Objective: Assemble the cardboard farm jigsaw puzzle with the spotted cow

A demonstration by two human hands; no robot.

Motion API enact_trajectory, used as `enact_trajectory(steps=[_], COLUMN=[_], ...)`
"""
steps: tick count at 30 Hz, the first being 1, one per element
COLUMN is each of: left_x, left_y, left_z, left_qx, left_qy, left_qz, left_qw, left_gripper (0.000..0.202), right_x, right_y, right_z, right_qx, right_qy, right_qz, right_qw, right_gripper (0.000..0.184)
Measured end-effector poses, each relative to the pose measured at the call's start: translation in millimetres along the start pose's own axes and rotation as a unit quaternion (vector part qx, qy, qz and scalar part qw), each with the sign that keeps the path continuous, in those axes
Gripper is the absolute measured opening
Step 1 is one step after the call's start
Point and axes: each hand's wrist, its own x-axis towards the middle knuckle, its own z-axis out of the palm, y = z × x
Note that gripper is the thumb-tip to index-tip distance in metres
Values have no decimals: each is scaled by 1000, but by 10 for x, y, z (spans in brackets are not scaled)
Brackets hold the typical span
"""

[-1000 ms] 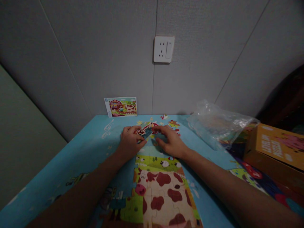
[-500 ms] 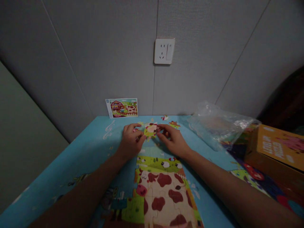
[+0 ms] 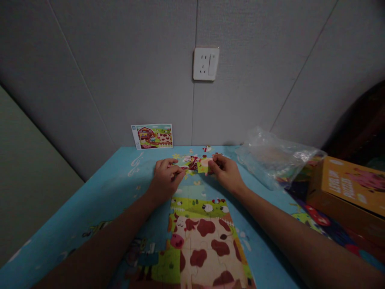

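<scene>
My right hand (image 3: 225,170) pinches a puzzle piece (image 3: 203,165), yellow-green with a pale pink patch, between thumb and fingers. My left hand (image 3: 168,174) has curled fingers around the near edge of red and white puzzle pieces (image 3: 191,161); its fingertips partly hide what they grip. Closer to me lies a joined section of puzzle (image 3: 207,241) with a brown-spotted cow, sheep and green fields. My left forearm covers some of its left side, where a blue-clothed figure (image 3: 147,259) shows dimly.
A picture card (image 3: 153,136) of the farm scene leans on the wall. Loose pieces (image 3: 207,148) lie at the blue table's (image 3: 135,164) far edge. To the right are a clear plastic bag (image 3: 270,156) and an orange puzzle box (image 3: 351,188). A socket (image 3: 206,64) is above.
My right hand has drawn the yellow-green piece to the right, away from my left hand, uncovering red and white pieces. My left hand has stayed almost in place. The view has shifted slightly.
</scene>
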Motion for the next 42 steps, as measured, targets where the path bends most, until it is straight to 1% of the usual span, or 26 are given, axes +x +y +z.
enact_trajectory(steps=[2,5,7,10,12,14,16,18,20,22,24,25,27,29,30,34,37,39,42], left_x=[11,23,26,25,22,17,9,2,-1,1,8,13,23,30,32,38,41,36,14], left_y=[-59,-124,-145,-151,-155,-165,-182,-203,-221,-231,-231,-228,-222,-220,-220,-211,-181,-161,-152], left_z=[14,15,9,7,13,24,36,48,54,50,35,26,8,-4,-7,-15,-26,-26,-5], left_qx=[32,69,79,83,85,89,95,103,110,114,114,113,110,109,108,96,93,91,91], left_qy=[3,11,12,-3,-8,-4,1,-1,-8,-19,-36,-46,-61,-67,-68,-68,-64,-60,-66], left_qz=[-48,-125,-163,-187,-186,-181,-175,-169,-164,-165,-175,-181,-193,-202,-205,-215,-220,-208,-157], left_qw=[998,990,983,979,979,979,980,980,980,979,977,976,973,971,971,969,969,972,981], left_gripper=[17,21,24,28,29,30,31,34,39,42,45,46,47,47,47,45,42,45,52], right_x=[39,98,126,144,147,150,153,156,158,162,167,169,169,160,151,101,67,54,48], right_y=[47,102,134,190,233,274,300,307,300,294,295,299,306,301,291,207,136,112,117], right_z=[-71,-159,-190,-194,-180,-164,-154,-156,-169,-186,-197,-198,-190,-171,-158,-98,-59,-39,-19], right_qx=[-81,-186,-210,-202,-159,-79,-3,23,-11,-91,-183,-218,-257,-264,-257,-210,-187,-178,-177], right_qy=[10,7,3,13,14,-1,-14,-8,-3,-11,-13,-2,30,47,46,19,-7,-18,-29], right_qz=[20,44,52,46,42,44,52,67,89,103,92,80,59,41,32,-26,-61,-79,-99], right_qw=[996,981,976,978,986,996,999,997,996,990,979,973,964,963,965,977,980,981,979], right_gripper=[21,19,18,18,20,24,27,30,29,27,21,19,22,27,26,15,14,13,13])
